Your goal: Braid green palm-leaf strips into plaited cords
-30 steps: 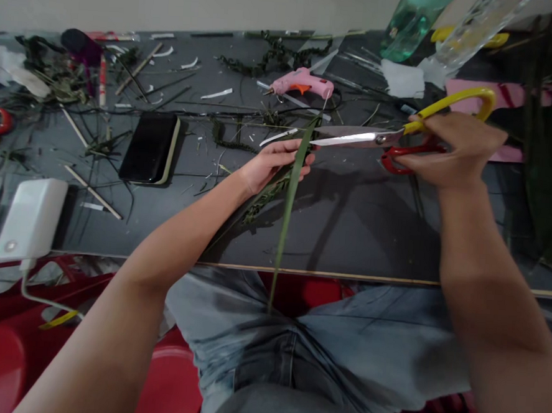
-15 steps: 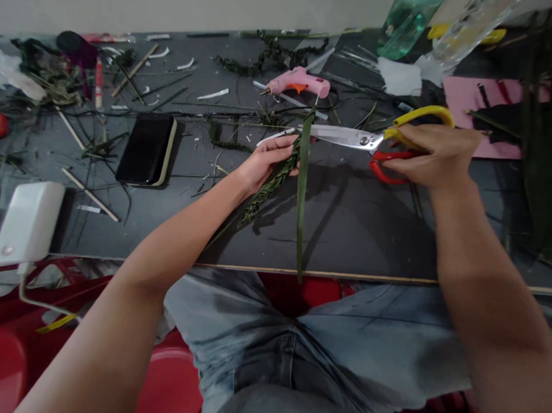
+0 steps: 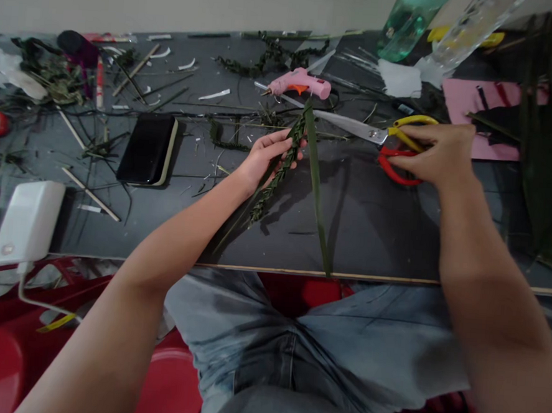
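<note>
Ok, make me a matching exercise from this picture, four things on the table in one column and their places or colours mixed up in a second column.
Things:
1. glue gun
2. scissors
3. phone
4. braided leaf

Descriptions:
A. black, lying flat on the table's left part
B. pink, lying beyond the left hand
C. yellow and red handles, in the right hand
D. green, held in the left hand

Pairs: 1-B, 2-C, 3-A, 4-D

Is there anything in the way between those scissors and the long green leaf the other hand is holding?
Nothing visible. The right hand holds the scissors with the blades pointing at the leaf strip, their tip right beside its top. The left hand grips the braided leaf there. The pink glue gun lies farther back on the table.
</note>
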Available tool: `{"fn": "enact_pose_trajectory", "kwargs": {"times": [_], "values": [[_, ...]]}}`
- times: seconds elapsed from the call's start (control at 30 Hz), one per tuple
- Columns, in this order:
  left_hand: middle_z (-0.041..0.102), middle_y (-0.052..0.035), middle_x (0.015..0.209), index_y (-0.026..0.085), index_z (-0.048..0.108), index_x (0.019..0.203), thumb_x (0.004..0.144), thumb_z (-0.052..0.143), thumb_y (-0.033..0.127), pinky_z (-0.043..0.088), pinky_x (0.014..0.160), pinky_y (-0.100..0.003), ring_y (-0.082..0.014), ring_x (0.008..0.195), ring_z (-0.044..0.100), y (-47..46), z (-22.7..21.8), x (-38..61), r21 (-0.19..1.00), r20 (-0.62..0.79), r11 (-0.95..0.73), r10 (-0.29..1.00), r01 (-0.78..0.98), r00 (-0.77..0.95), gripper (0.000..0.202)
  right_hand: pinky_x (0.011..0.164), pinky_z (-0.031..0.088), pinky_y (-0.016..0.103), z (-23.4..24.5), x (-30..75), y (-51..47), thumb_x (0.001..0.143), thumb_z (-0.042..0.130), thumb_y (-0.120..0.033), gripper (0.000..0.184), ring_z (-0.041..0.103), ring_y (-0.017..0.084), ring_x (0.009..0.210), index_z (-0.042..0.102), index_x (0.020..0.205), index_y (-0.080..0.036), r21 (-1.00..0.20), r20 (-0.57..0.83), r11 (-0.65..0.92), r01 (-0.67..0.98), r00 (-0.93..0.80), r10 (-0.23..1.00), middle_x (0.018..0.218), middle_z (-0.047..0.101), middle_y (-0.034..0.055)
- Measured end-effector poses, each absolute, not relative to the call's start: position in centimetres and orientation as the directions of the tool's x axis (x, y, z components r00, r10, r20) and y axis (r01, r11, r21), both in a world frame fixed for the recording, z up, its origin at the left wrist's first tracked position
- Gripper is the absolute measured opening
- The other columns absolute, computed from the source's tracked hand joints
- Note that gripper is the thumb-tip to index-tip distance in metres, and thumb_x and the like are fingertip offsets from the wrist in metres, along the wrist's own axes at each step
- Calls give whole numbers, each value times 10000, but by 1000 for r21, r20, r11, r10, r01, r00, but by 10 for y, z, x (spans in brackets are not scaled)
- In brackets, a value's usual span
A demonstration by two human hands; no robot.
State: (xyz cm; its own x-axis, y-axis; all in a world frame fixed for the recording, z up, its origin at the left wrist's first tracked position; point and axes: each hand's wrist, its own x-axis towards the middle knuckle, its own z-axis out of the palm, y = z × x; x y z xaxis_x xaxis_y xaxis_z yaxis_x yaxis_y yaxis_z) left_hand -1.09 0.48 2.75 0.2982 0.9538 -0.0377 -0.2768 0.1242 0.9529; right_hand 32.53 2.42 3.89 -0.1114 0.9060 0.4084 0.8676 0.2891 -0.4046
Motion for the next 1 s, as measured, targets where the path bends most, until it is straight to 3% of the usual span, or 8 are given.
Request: {"fn": "enact_pose_trajectory", "kwargs": {"times": [0.13, 0.23, 0.33, 0.4, 0.5, 0.6, 0.83, 1.0], "values": [[708, -5, 788, 200, 722, 903, 799, 723, 291, 534, 568, -196, -114, 704, 689, 6, 22, -9, 944, -40, 125, 962, -306, 271, 138, 995, 546, 443, 39, 328, 28, 598, 929, -204, 478, 714, 306, 1123, 806, 1058, -166, -368, 316, 281, 887, -165, 934, 1141, 761, 158], [716, 1, 789, 216, 730, 945, 770, 774, 336, 531, 569, -198, -123, 712, 700, 7, 19, -8, 952, -38, 115, 964, -283, 264, 217, 954, 559, 466, 51, 328, 24, 605, 924, -197, 418, 728, 292, 1059, 820, 1010, -216, -379, 168, 203, 903, -149, 975, 1121, 772, 125], [718, 0, 811, 216, 732, 970, 744, 807, 332, 524, 582, -217, -131, 723, 708, 6, 18, -8, 962, -21, 93, 962, -256, 272, 265, 968, 547, 472, 67, 312, 16, 630, 890, -145, 356, 718, 294, 1048, 822, 973, -212, -434, 254, 214, 875, -109, 961, 1087, 773, 126], [722, -7, 814, 203, 736, 974, 718, 834, 331, 516, 575, -228, -134, 709, 703, 4, 19, -7, 971, -5, 71, 961, -229, 277, 303, 907, 569, 445, 72, 287, 11, 747, 781, -124, 198, 730, 251, 908, 813, 930, -193, -601, 358, 201, 774, 35, 933, 948, 781, 119], [746, -30, 853, 181, 740, 981, 665, 875, 336, 540, 604, -252, -152, 733, 706, 1, 20, -4, 983, 9, 42, 961, -178, 277, 376, 690, 600, 386, 70, 242, 7, 888, 688, -341, 160, 686, 182, 642, 752, 869, -195, -968, 16, -7, 251, 91, 996, 791, 738, 79], [768, -55, 914, 167, 743, 999, 639, 891, 349, 572, 642, -266, -168, 785, 717, -3, 20, -1, 991, 9, 30, 956, -128, 293, 430, 568, 571, 324, 60, 208, 7, 848, 728, -456, 239, 675, 166, 640, 722, 823, -219, -987, -137, -129, 95, -82, 987, 850, 718, 55], [781, -78, 1019, 173, 768, 1033, 643, 882, 450, 572, 646, -243, -150, 797, 714, -9, 20, 4, 993, 45, 0, 927, -120, 373, 491, 497, 536, 321, 43, 194, 1, 833, 713, -543, 289, 659, 186, 644, 671, 839, -257, -982, 9, 43, 183, -183, 983, 730, 648, 21], [769, -42, 834, 182, 790, 982, 768, 789, 504, 548, 633, -234, -127, 733, 692, -12, 22, 9, 984, 89, -44, 961, -172, 261, 387, 459, 492, 324, 44, 187, -10, 745, 756, -636, 386, 625, 188, 609, 674, 810, -265, -988, -14, 23, 153, -239, 971, 695, 631, 17]]}}
